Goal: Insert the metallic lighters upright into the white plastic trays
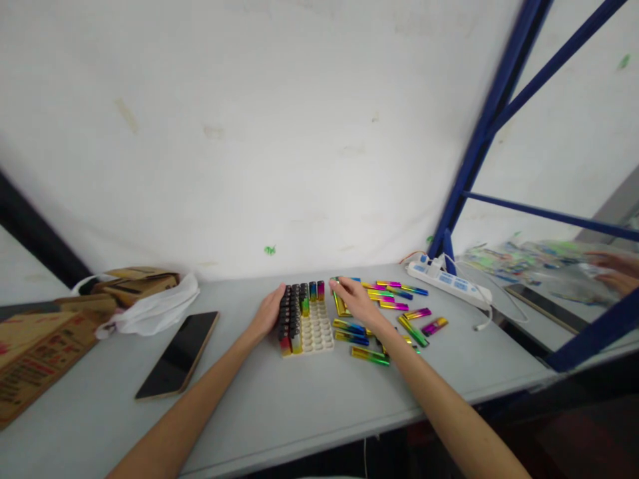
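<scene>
A white tray point(315, 332) with rows of round-ended slots stands on the grey table. Its left columns and back hold upright lighters point(294, 309) with dark tops and shiny rainbow bodies; bare slots show at the front right. My left hand point(269, 311) presses along the tray's left side, its fingers curled around the far left corner and partly hidden. Just right of the tray, my right hand point(353, 299) has its fingers closed at a shiny yellow-green lighter point(339, 305). Beneath and beyond that hand lie several loose metallic lighters point(394, 306) in yellow, pink, blue and green.
To the left lie a dark phone point(178, 356), a white plastic bag point(154, 309) and cardboard boxes point(44, 352). A white power strip point(449, 283) with cables sits at the back right beside a blue metal frame point(482, 140). Beyond it, another person's hand point(616, 271) is near clear plastic bags.
</scene>
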Available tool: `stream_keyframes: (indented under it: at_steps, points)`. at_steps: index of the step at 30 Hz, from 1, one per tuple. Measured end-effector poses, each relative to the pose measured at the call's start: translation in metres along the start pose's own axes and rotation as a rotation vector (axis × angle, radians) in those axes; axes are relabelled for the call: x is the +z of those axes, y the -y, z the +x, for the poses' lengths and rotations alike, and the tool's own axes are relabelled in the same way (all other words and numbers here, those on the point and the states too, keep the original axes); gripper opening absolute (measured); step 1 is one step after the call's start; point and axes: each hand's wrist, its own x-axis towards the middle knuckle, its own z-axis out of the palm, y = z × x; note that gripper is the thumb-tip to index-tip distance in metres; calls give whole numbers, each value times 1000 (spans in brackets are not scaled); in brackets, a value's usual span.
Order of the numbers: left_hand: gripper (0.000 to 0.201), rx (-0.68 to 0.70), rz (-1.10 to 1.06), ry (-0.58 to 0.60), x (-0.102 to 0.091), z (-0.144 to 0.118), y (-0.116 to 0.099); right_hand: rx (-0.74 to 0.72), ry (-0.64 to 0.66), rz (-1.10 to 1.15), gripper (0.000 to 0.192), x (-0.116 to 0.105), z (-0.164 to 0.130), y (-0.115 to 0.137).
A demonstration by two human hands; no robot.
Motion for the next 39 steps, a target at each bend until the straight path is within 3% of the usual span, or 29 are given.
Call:
stream_keyframes:
  at_steps: [4,7,18,26,34,39]
  points:
    - [80,5,-37,16,2,-2,-1,18,158,226,46,34,3,6]
    - [83,13,-32,10,3,-3,-1,101,149,391,44,48,-1,4]
    - [83,8,-21,-2,3,-3,-1,306,241,490,65,52,-8,4]
    - [82,-6,-5,-27,4,-2,-4,375,-20,227,51,62,-13,-8]
    - [79,-4,-13,-10,4,-4,-5,278,-30,64,36,62,-14,-17]
    - [79,6,-13,-13,4,-3,-5,348,-43,137,44,62,-14,-14]
